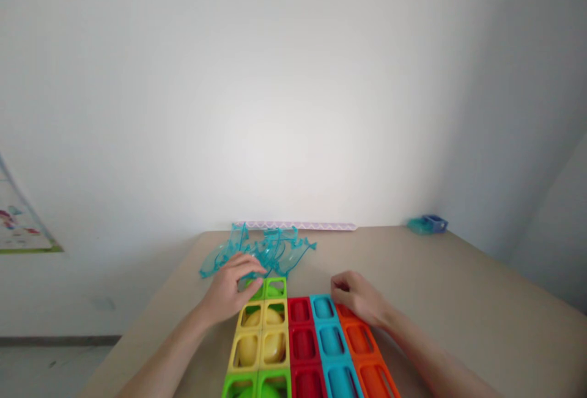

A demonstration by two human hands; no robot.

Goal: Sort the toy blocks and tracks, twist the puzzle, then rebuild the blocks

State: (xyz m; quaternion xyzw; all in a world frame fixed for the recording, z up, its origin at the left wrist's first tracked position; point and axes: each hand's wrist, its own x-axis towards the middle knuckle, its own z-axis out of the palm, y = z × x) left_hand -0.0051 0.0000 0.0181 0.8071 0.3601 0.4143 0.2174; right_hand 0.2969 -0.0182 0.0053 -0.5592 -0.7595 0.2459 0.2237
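Note:
A flat array of coloured plastic tiles lies on the beige table: green tiles at the far end, yellow tiles, a red column, a blue column and an orange column. My left hand rests with curled fingers on the far green tile, beside a pile of clear turquoise curved pieces. My right hand lies with bent fingers on the far end of the orange column, touching the blue one.
A pale patterned strip lies along the table's far edge by the white wall. A small blue and teal object sits at the far right corner. A poster hangs at the left. The table's left edge runs close to my left arm.

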